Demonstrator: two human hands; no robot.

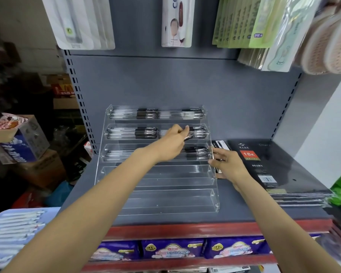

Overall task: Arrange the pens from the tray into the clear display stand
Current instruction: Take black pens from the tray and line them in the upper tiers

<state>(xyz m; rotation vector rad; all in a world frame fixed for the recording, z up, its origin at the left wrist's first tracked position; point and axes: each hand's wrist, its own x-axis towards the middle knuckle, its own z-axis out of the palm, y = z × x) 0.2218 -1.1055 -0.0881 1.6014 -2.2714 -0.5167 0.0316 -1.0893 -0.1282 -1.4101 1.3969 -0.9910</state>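
At the near left a tray [14, 229] holds rows of white pens [18, 223]. Beyond it, on the grey shelf [244, 209], sits the clear stand [159, 194]; its two nearest tiers are bare, the three farther ones hold pens. The right hand [227, 166] grips the stand's right wall, fingers wrapped on its edge. The left hand [172, 143] reaches over the third tier, pinching a dark pen [188, 137] at the second tier from the back. Black diaries [264, 166] lie just right of the stand
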